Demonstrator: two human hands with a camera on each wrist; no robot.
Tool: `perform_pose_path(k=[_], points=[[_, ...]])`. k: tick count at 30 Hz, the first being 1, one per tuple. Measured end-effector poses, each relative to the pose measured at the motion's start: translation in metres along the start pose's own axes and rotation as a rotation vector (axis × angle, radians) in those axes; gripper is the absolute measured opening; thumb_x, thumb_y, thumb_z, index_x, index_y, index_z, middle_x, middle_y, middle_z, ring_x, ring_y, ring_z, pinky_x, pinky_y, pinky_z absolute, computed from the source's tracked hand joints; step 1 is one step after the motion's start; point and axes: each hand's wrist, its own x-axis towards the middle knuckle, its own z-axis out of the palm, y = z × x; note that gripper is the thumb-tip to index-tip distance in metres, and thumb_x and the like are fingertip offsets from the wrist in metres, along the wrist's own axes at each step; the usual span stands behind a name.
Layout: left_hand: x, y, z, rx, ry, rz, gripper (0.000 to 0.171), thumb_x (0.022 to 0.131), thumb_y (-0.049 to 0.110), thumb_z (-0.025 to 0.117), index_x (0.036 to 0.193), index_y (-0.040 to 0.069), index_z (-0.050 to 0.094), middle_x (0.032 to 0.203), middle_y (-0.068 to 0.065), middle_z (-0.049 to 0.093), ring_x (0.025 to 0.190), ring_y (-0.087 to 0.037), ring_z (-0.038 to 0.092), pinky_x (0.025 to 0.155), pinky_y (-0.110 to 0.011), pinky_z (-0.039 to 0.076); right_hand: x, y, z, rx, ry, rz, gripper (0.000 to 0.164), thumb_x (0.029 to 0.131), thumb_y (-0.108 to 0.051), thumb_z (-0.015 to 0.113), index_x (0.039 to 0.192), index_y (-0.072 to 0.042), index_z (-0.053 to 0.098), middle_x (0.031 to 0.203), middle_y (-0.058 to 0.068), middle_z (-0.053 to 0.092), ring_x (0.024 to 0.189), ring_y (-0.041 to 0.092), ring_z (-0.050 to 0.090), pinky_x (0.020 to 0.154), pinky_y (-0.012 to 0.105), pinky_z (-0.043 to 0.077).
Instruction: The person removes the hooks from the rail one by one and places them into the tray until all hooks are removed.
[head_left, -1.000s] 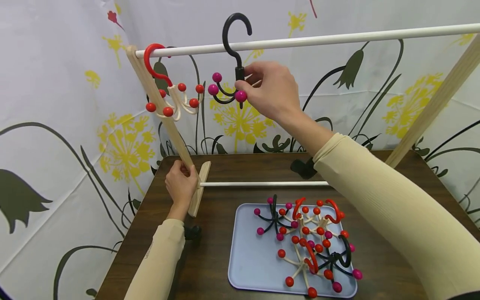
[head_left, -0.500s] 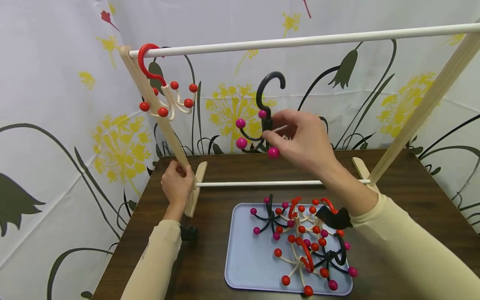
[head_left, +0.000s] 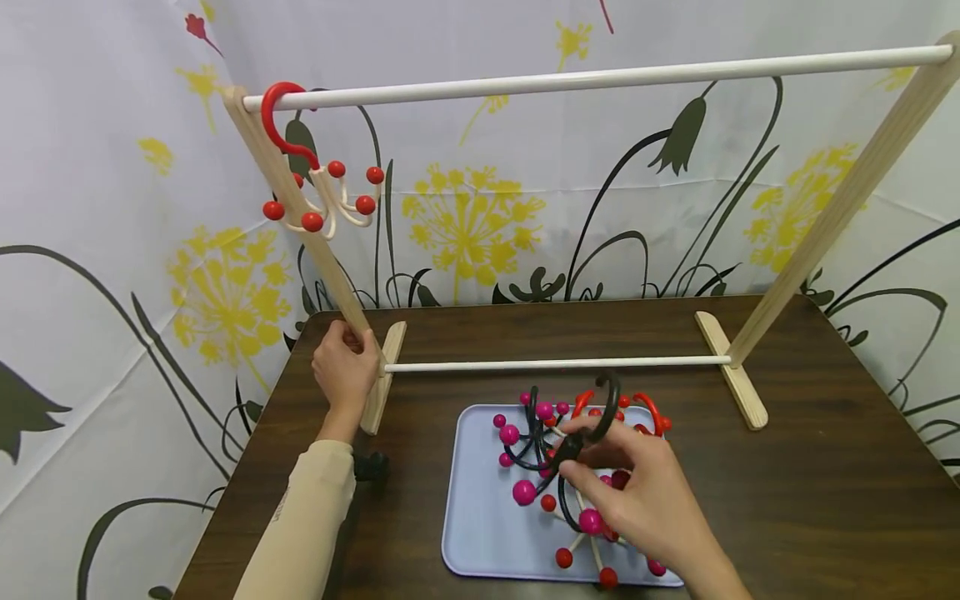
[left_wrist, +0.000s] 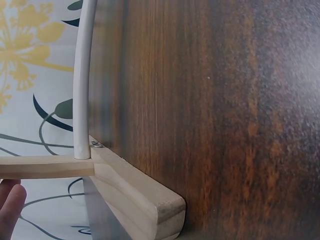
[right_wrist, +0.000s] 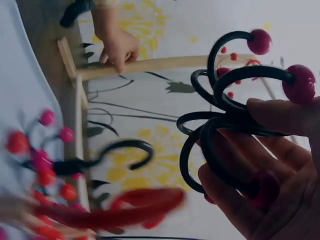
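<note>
My right hand [head_left: 645, 492] pinches a black hook hanger [head_left: 570, 448] with curved arms ending in pink balls, low over the blue-grey tray [head_left: 476, 533]. In the right wrist view the thumb and fingers hold this hanger [right_wrist: 232, 95] at its middle, balls spread around them. The left hand [head_left: 345, 375] grips the left wooden post [head_left: 326, 267] of the rack, near its foot; the left wrist view shows its fingertips [left_wrist: 14, 205] at the post. Near the left end of the rack's top rod [head_left: 600, 79] hangs a red-hooked hanger [head_left: 326, 196] with cream arms and red balls.
Several more hangers crowd the tray's middle and right side, partly hidden by the right hand. Among them are a red hook [head_left: 652, 412] and red balls [head_left: 608, 577]. The rack's right post [head_left: 832, 217] and foot [head_left: 731, 367] stand on the dark wooden table [head_left: 817, 500].
My right hand has brought the black hanger down from the top rod, past the lower rod, to the tray. The left hand keeps its grip on the post. The view has shifted slightly right.
</note>
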Motion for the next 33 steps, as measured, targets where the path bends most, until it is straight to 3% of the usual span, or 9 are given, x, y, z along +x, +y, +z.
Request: perform_pose_path(k=[4,8,13,16,20,26,33], points=[[-0.001,-0.002,-0.002,0.011,-0.012,-0.005,0.019,0.083,0.024,0.067,0.081,0.007,0.06,0.069,-0.009,0.064,0.06,-0.029,0.059,0.058,-0.048,0.043,-0.024,0.007,0.017,0.004,-0.059,0.079,0.032,0.08,-0.017,0.077,0.107,-0.03,0.066,0.091,-0.012,0.07,0.071,0.004,0.066,0.058,0.023,0.05],[0.0,-0.001,-0.002,0.017,-0.009,-0.01,0.019,0.082,0.023,0.068,0.079,0.007,0.059,0.067,-0.009,0.063,0.059,-0.03,0.058,0.057,-0.048,0.042,-0.037,0.013,0.034,-0.006,-0.129,0.04,0.026,0.084,-0.029,0.073,0.109,-0.028,0.065,0.095,-0.011,0.071,0.078,0.003,0.066,0.055,0.023,0.048],[0.002,0.0,-0.002,0.017,-0.01,-0.002,0.019,0.082,0.023,0.068,0.079,0.007,0.059,0.067,-0.009,0.062,0.058,-0.03,0.057,0.057,-0.047,0.041,-0.043,0.031,0.058,-0.023,-0.248,0.008,0.025,0.087,-0.03,0.069,0.11,-0.02,0.066,0.097,-0.01,0.071,0.086,0.004,0.067,0.069,0.024,0.052],[0.001,0.001,-0.003,0.017,-0.015,-0.015,0.019,0.081,0.023,0.069,0.079,0.007,0.059,0.067,-0.009,0.063,0.058,-0.029,0.058,0.057,-0.047,0.041,-0.042,0.044,0.071,-0.08,-0.333,0.006,0.024,0.089,-0.025,0.067,0.111,-0.018,0.065,0.098,-0.012,0.069,0.086,0.002,0.065,0.078,0.026,0.052],[0.0,0.001,-0.003,0.023,-0.017,-0.03,0.02,0.081,0.025,0.069,0.08,0.008,0.059,0.067,-0.008,0.064,0.059,-0.029,0.059,0.057,-0.048,0.041,-0.041,0.053,0.082,-0.181,-0.384,0.031,0.025,0.088,-0.021,0.066,0.113,-0.016,0.065,0.1,-0.012,0.067,0.085,0.001,0.062,0.081,0.027,0.052],[0.0,0.002,-0.002,0.022,-0.02,-0.024,0.019,0.082,0.024,0.069,0.08,0.008,0.06,0.068,-0.008,0.064,0.06,-0.029,0.059,0.057,-0.048,0.042,-0.04,0.058,0.088,-0.258,-0.315,0.063,0.028,0.087,-0.023,0.068,0.114,-0.014,0.065,0.101,-0.011,0.068,0.086,0.003,0.064,0.078,0.027,0.053],[0.0,0.003,-0.004,0.017,-0.024,-0.037,0.019,0.082,0.024,0.069,0.081,0.008,0.06,0.07,-0.008,0.066,0.062,-0.029,0.06,0.059,-0.048,0.043,-0.037,0.062,0.091,-0.311,-0.225,0.032,0.028,0.086,-0.023,0.071,0.112,-0.015,0.065,0.099,-0.008,0.069,0.086,0.007,0.067,0.076,0.028,0.053]])
